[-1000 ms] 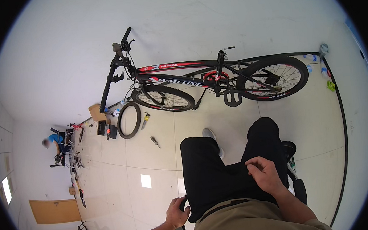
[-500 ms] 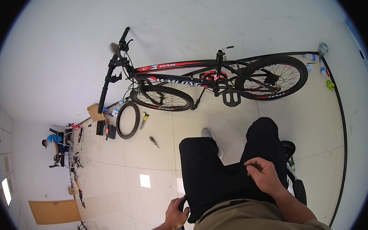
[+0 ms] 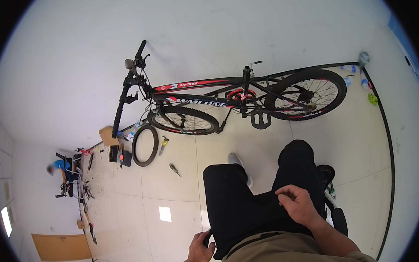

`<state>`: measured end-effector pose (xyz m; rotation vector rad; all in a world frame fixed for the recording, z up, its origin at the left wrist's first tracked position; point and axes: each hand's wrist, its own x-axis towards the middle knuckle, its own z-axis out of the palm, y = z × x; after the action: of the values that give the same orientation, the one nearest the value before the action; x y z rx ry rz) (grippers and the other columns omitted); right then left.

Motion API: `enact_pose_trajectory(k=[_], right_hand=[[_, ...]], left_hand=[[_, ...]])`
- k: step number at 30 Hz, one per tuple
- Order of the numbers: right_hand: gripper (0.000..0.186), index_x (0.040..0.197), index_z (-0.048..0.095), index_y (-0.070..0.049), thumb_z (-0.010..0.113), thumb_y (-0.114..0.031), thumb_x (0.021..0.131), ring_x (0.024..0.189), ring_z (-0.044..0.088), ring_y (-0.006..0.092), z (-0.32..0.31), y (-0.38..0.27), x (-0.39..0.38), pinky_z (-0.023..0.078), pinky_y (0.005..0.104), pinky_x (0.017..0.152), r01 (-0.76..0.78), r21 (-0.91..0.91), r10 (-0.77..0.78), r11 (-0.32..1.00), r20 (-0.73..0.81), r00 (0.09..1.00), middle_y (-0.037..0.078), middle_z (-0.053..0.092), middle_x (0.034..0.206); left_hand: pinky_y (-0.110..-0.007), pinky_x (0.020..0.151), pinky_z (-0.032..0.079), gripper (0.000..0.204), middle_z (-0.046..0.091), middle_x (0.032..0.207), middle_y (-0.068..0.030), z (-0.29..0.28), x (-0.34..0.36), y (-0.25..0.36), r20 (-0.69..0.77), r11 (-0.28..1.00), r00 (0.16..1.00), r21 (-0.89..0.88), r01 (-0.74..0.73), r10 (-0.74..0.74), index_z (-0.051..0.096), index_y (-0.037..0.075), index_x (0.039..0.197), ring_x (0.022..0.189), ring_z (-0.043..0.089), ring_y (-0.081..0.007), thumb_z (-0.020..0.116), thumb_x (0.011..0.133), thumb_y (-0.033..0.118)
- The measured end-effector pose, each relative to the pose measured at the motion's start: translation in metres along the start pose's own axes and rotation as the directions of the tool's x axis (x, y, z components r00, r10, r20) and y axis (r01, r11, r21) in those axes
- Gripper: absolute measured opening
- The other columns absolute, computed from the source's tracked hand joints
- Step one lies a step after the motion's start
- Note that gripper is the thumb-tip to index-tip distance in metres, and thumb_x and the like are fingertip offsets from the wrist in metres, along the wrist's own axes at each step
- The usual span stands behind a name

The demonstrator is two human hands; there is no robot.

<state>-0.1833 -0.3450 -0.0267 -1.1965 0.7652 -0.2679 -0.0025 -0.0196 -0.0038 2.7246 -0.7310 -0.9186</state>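
I sit in black trousers, with a bicycle in front of me. My left hand (image 3: pixel 201 249) is curled round a black chair armrest (image 3: pixel 207 238) beside my left hip. Over my right thigh rests my right hand (image 3: pixel 298 205), its fingers loosely bent, thumb and forefinger apart, nothing visible between them. The black and red bicycle (image 3: pixel 198 100) leans along the white wall beyond my knees, handlebar at the left, rear wheel (image 3: pixel 308 95) at the right. It has no saddle that I can see. Neither hand touches it.
Left of my feet lie a loose tyre (image 3: pixel 145 145), a yellow-handled tool (image 3: pixel 164 145) and a grey tool (image 3: pixel 174 169). Near the tyre are a cardboard box (image 3: pixel 108 136) and a dark toolbox (image 3: pixel 125 157). Bottles (image 3: pixel 364 84) stand at the right corner. A person (image 3: pixel 60 168) sits far left.
The bicycle and floor things sit slightly lower in the picture, as my view has tilted up. Both hands keep their places on the armrest and thigh.
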Motion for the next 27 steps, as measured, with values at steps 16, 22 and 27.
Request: enact_pose_trajectory(k=[16, 22, 27], right_hand=[[0.019, 0.102, 0.067, 0.001, 0.065, -0.014, 0.091, 0.073, 0.066, 0.0158, 0.004, 0.004, 0.002, 0.051, 0.0304, 0.067, 0.046, -0.052, -0.047, 0.998, -0.023, 0.999, 0.011, 0.069, 0.081], [0.019, 0.101, 0.066, 0.000, 0.061, -0.016, 0.091, 0.082, 0.070, 0.0297, -0.001, 0.003, -0.005, 0.053, 0.0370, 0.074, 0.088, -0.067, -0.092, 0.994, -0.051, 0.994, 0.016, 0.071, 0.088], [0.019, 0.104, 0.065, 0.002, 0.062, -0.013, 0.092, 0.077, 0.069, 0.0240, 0.003, 0.008, -0.003, 0.053, 0.0333, 0.071, 0.126, -0.068, -0.130, 0.990, -0.055, 0.990, 0.015, 0.071, 0.087]], left_hand=[[-0.037, 0.095, 0.051, 0.046, 0.062, 0.118, -0.0209, 0.008, 0.002, -0.005, -0.077, 0.993, 0.993, -0.072, -0.091, 0.086, 0.063, 0.001, 0.121, 0.109, 0.063, -0.0343, 0.065, 0.075, 0.007], [-0.038, 0.093, 0.049, 0.040, 0.063, 0.121, -0.0196, 0.018, -0.006, -0.022, -0.017, 0.957, 0.997, -0.282, -0.071, 0.069, 0.053, -0.006, 0.130, 0.106, 0.061, -0.0277, 0.051, 0.092, 0.007], [-0.037, 0.090, 0.050, 0.038, 0.063, 0.120, -0.0173, 0.019, 0.001, -0.051, -0.004, 0.965, 0.985, -0.204, -0.167, 0.170, 0.052, -0.005, 0.130, 0.102, 0.061, -0.0245, 0.054, 0.094, 0.008]])
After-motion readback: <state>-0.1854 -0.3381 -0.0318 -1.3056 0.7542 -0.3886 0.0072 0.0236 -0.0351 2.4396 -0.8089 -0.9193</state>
